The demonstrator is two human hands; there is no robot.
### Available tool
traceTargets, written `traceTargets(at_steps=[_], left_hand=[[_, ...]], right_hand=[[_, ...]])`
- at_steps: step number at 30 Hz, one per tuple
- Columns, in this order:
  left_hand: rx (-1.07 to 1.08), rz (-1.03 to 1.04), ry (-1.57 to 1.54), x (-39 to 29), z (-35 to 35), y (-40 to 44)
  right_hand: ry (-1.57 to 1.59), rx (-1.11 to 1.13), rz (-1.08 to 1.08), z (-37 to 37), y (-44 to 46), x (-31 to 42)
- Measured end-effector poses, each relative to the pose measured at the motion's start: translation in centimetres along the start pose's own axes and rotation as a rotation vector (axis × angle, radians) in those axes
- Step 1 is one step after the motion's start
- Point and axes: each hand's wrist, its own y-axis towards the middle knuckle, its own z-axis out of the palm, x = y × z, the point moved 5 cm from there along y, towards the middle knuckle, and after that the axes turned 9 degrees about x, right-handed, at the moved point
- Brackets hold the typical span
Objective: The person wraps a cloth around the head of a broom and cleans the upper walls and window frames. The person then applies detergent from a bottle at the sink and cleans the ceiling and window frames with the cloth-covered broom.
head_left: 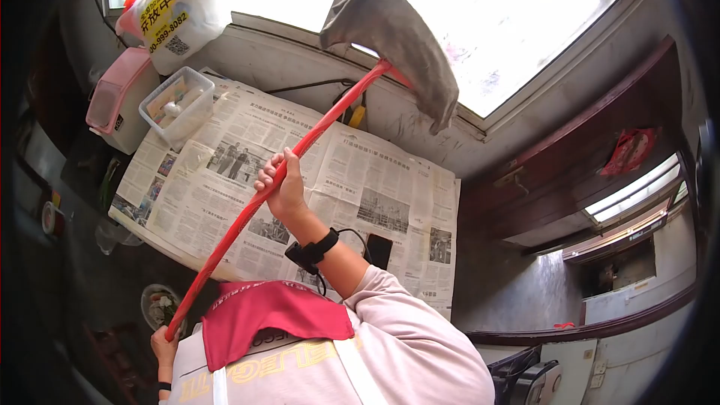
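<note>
A long red-handled mop [247, 214] slants up across the view, with a dark grey cloth [405, 37] draped over its head in front of the bright window. Partway up the handle, my right hand [283, 186] is closed around it, above the newspaper-covered table. At the handle's lower end, my left hand [164, 346] grips it near my left side. The cloth hangs down on the right side of the mop head. Whether it touches the glass, I cannot tell.
Newspapers [315, 172] cover the table below the window [510, 15]. A black phone [379, 252] lies on them. At the left stand a clear plastic box [178, 109], a pink-lidded container [120, 94] and a white plastic bag [180, 15]. A dark red cabinet [555, 154] projects at the right.
</note>
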Motion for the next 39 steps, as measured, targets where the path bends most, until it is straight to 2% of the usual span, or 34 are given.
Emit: traceTargets(at_steps=[3, 6, 9, 11, 15, 20, 25, 31, 39], left_hand=[[0.009, -0.047, 0.021, 1.6, 0.7, -0.8], [-0.053, -0.091, 0.125, -0.9, 1.8, 0.2], [-0.015, -0.115, 0.077, -3.0, 2.4, 1.0], [-0.004, -0.079, 0.070, -4.2, 3.0, 1.6], [-0.051, 0.136, 0.023, -11.5, 3.3, 5.2], [-0.030, 0.214, -0.049, -18.1, 3.0, 8.4], [-0.059, 0.318, -0.061, -21.7, 1.8, 9.6], [-0.114, 0.391, -0.086, -20.7, 0.7, 10.2], [-0.014, 0.206, -0.003, -9.8, -1.0, 4.1]], right_hand=[[0.064, -0.086, 0.060, -2.3, 0.4, -1.0], [0.093, -0.138, 0.037, -5.1, 1.7, -0.2], [0.035, -0.122, 0.025, -5.4, 1.7, 0.7], [0.015, -0.119, 0.014, -4.9, 1.6, 2.6], [-0.020, -0.015, -0.110, -3.5, 2.6, 9.0], [-0.095, 0.016, -0.226, -1.0, 2.6, 15.7], [-0.113, 0.080, -0.297, 0.8, 1.2, 20.0], [-0.127, 0.119, -0.336, 3.8, -0.9, 19.6], [-0.101, -0.060, -0.180, 1.5, -3.6, 7.9]])
